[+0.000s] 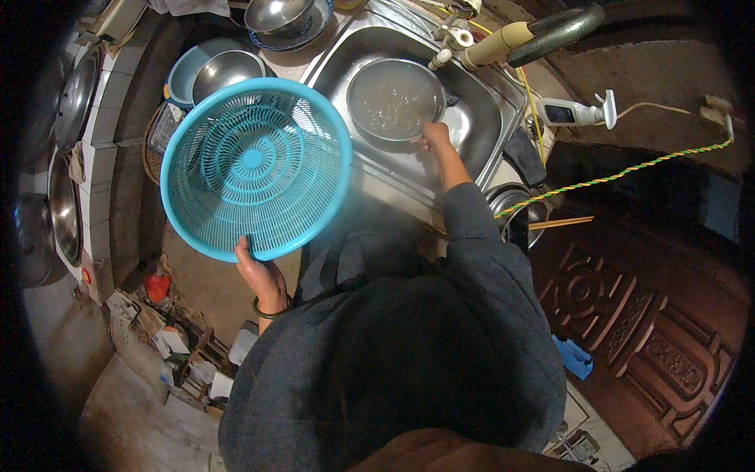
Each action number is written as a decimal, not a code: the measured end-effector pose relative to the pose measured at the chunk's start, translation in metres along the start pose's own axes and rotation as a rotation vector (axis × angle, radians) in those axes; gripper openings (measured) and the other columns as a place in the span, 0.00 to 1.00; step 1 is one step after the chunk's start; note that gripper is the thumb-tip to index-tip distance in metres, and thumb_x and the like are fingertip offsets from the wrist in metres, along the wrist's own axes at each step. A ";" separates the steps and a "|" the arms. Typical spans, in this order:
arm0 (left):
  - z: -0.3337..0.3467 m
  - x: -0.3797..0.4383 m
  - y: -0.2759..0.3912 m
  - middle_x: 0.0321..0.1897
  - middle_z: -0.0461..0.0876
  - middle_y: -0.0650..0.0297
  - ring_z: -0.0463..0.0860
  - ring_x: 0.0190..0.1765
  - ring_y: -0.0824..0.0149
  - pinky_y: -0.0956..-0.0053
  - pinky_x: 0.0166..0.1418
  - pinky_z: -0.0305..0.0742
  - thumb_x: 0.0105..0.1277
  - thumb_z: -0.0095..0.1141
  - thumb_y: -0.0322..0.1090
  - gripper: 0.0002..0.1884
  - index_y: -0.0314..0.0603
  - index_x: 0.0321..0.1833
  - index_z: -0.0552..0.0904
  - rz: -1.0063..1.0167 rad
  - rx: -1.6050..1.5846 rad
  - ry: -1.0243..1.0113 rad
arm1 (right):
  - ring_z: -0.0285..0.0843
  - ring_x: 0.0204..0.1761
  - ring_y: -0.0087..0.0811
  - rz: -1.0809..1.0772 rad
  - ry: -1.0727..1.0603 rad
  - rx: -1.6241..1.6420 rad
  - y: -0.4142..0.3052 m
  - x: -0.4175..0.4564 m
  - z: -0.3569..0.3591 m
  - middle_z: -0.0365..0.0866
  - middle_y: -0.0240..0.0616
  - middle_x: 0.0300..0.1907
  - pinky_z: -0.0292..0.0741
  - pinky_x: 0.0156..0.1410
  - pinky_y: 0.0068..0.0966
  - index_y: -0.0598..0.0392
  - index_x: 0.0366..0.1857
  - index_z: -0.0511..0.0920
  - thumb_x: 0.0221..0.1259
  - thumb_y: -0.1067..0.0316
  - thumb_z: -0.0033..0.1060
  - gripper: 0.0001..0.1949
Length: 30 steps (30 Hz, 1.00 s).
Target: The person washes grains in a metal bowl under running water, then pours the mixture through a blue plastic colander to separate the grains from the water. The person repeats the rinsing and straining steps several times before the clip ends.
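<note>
My left hand [262, 280] grips the near rim of a light-blue plastic colander [252, 158], thumb over the edge. The colander is held tilted to the left of the sink, and nothing lies in it. Inside the stainless-steel sink [475, 133] stands a round metal basin [392, 100] of cloudy water. My right hand [435, 137] grasps that basin at its near right rim, with some of the fingers hidden. Just beyond the basin is a tap [441, 59].
Behind the colander are a metal bowl [227, 74] and a blue basin [186, 71]. More bowls [280, 15] stand at the sink's far left. A pot with chopsticks [560, 223] is at right, below a twisted yellow-green cord [625, 170]. A white handheld device [575, 113] lies beside the sink.
</note>
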<state>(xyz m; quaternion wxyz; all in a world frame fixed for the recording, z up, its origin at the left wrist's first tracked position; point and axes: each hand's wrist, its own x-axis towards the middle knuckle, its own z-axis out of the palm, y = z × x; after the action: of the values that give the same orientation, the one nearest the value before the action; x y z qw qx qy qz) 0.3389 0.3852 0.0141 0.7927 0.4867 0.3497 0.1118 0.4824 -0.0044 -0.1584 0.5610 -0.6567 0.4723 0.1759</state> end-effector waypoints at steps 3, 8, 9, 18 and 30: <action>0.000 -0.001 0.001 0.43 0.71 0.60 0.71 0.46 0.65 0.68 0.53 0.64 0.63 0.44 0.36 0.14 0.30 0.44 0.69 0.004 0.012 0.005 | 0.66 0.13 0.25 0.016 0.010 -0.012 -0.004 -0.005 0.002 0.76 0.45 0.20 0.59 0.14 0.22 0.67 0.32 0.72 0.50 0.70 0.44 0.10; -0.003 -0.001 0.000 0.44 0.71 0.60 0.70 0.48 0.64 0.68 0.53 0.64 0.64 0.44 0.37 0.15 0.29 0.46 0.70 -0.001 0.041 -0.003 | 0.63 0.10 0.25 0.035 0.002 0.133 0.005 0.003 0.002 0.73 0.44 0.17 0.59 0.12 0.24 0.64 0.27 0.71 0.52 0.67 0.47 0.09; -0.003 -0.001 0.001 0.45 0.71 0.60 0.70 0.48 0.64 0.68 0.54 0.64 0.65 0.44 0.38 0.17 0.29 0.47 0.69 0.008 0.055 0.003 | 0.63 0.11 0.23 0.095 -0.063 0.169 0.006 0.004 0.000 0.76 0.45 0.21 0.59 0.13 0.23 0.62 0.31 0.71 0.53 0.67 0.46 0.09; 0.018 -0.010 0.021 0.53 0.68 0.56 0.68 0.52 0.63 0.70 0.58 0.60 0.68 0.43 0.46 0.27 0.24 0.56 0.65 -0.023 0.438 -0.038 | 0.67 0.15 0.23 0.187 -0.103 0.114 0.041 0.034 -0.001 0.78 0.41 0.25 0.65 0.14 0.21 0.58 0.35 0.71 0.56 0.63 0.45 0.10; 0.047 -0.012 0.033 0.55 0.68 0.54 0.67 0.54 0.62 0.69 0.60 0.59 0.67 0.44 0.37 0.22 0.24 0.56 0.65 0.275 0.626 -0.154 | 0.80 0.27 0.38 0.013 -0.129 0.457 0.078 0.029 0.009 0.78 0.47 0.36 0.82 0.27 0.30 0.67 0.46 0.69 0.54 0.69 0.45 0.16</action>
<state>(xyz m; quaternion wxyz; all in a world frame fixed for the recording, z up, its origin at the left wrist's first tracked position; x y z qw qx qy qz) 0.3665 0.3630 0.0609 0.6067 0.7556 0.2376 0.0680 0.4354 -0.0024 -0.2277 0.7229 -0.4971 0.4673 0.1094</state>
